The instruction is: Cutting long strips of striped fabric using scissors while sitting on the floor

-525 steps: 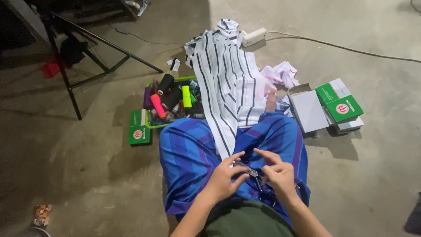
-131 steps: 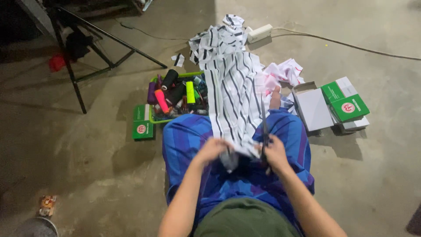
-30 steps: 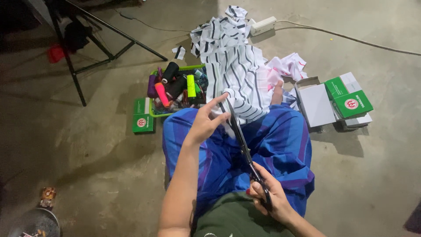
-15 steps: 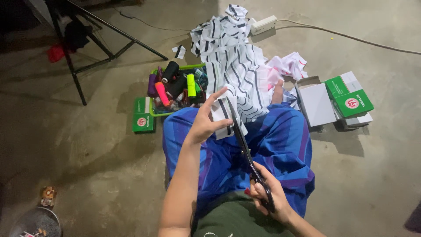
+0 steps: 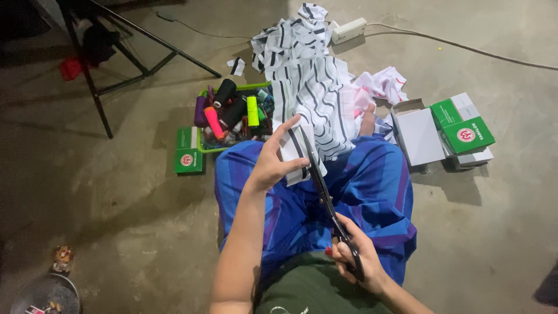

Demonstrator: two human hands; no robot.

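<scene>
Scissors meet striped cloth over the lap.

The left hand pinches the near edge of the striped cloth, fingers closed on it; the right hand grips the handles of the scissors, whose blades touch that edge. The cloth trails far across the floor; a basket of spools lies left, green boxes right.

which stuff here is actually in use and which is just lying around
In use: left hand holding the striped cloth; right hand working the scissors.

Lying about: basket of thread spools, green boxes, power strip, tripod.
</scene>
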